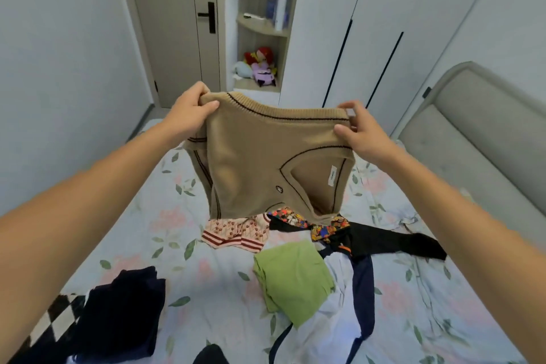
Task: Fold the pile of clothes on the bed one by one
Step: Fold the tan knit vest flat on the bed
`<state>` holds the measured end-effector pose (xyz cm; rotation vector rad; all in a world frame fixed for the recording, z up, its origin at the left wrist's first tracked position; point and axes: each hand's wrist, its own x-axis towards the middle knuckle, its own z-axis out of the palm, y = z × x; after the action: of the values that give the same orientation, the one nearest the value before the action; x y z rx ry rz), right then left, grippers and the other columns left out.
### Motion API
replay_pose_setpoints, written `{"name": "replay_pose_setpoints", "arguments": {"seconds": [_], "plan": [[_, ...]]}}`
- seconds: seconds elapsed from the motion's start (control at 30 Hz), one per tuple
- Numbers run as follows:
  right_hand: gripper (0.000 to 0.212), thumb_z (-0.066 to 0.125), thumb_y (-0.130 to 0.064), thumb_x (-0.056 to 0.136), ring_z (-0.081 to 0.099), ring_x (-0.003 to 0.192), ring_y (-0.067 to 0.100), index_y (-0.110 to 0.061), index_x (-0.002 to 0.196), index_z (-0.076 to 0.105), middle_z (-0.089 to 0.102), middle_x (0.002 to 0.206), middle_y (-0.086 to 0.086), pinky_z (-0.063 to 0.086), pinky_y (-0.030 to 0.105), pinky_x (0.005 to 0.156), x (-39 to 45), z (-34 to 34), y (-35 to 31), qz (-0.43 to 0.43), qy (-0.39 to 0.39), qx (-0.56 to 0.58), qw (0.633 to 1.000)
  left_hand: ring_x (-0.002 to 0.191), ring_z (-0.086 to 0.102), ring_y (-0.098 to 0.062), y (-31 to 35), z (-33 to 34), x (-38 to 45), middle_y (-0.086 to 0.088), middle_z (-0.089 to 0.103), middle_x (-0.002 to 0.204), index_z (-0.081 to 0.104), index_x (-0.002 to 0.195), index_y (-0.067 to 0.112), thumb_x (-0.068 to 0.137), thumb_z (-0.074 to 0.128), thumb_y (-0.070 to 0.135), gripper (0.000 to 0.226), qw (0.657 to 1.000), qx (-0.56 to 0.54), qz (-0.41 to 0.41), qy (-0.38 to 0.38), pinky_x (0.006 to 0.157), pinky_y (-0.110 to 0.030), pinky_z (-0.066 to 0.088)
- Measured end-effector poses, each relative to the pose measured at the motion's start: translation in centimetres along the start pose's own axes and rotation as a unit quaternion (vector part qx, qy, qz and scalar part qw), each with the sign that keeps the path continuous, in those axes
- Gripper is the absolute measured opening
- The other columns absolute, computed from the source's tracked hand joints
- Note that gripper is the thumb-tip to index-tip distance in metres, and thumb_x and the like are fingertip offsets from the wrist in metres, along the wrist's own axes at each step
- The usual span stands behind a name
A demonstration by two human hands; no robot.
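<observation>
One sweater (251,156), two hands (189,112)

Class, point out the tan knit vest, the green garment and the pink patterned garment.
tan knit vest (251,156): head view, front panel.
green garment (292,278): head view, middle.
pink patterned garment (236,232): head view, middle.
</observation>
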<state>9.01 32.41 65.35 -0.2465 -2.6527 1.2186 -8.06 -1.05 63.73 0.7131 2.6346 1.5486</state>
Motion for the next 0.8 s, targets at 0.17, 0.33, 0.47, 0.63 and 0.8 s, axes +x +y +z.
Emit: {"name": "replay_pose_setpoints", "arguments": {"seconds": [0.17,0.33,0.47,0.63,0.8], "plan": [[0.039,0.061,-0.017,0.104,0.069,0.108,0.028,-0.022,0.14,0.046,0.065,0.125,0.009,0.063,0.038,0.079,0.0,-3.1,-3.9,0.01,0.03,0.063,0.997,0.08,0.043,-0.009,4.0,-1.8,0.6,0.003,0.048,0.091,0.044,0.099,0.016,0.104,0.054,0.023,0.013,0.999,0.0,0.041,-0.007,0.069,-0.031,0.035],[0.047,0.068,-0.009,0.098,0.07,0.102,0.027,-0.028,0.138,0.051,0.067,0.118,0.009,0.06,0.051,0.094,0.7,-2.9,-8.0,-0.053,0.027,0.078,0.995,0.116,0.05,-0.016,6.9,-0.7,0.4,0.002,0.054,0.12,0.05,0.133,0.028,0.089,0.077,0.04,0.054,0.995,0.048,0.06,-0.059,0.092,-0.032,0.043],[0.052,0.078,-0.002,0.089,0.066,0.079,0.023,-0.013,0.134,0.053,0.068,0.091,0.013,0.057,0.04,0.079,0.9,-0.7,-10.8,-0.121,-0.019,0.066,0.99,0.131,0.049,-0.006,12.1,3.3,-0.5,0.007,0.052,0.145,0.043,0.149,0.039,0.082,0.085,0.046,0.079,0.971,-0.031,0.099,-0.216,0.108,-0.031,0.039],[0.05,0.087,-0.012,0.082,0.073,0.082,0.031,-0.014,0.121,0.057,0.073,0.091,0.012,0.061,0.042,0.08,0.0,-0.1,-10.1,-0.117,0.026,0.071,0.99,0.085,0.059,-0.04,13.0,5.7,-0.2,-0.023,0.064,0.09,0.071,0.11,0.011,0.083,0.085,0.034,0.038,0.959,-0.074,0.109,-0.25,0.08,-0.048,0.054],[0.063,0.084,-0.032,0.086,0.068,0.107,0.013,-0.024,0.14,0.051,0.072,0.116,0.002,0.052,0.035,0.095,-1.8,-1.5,-4.8,-0.018,-0.125,0.104,0.987,0.083,0.064,-0.012,13.7,5.7,-0.7,-0.005,0.068,0.083,0.068,0.103,0.01,0.095,0.074,0.026,0.019,0.96,-0.107,0.14,-0.219,0.082,-0.032,0.051]]}}
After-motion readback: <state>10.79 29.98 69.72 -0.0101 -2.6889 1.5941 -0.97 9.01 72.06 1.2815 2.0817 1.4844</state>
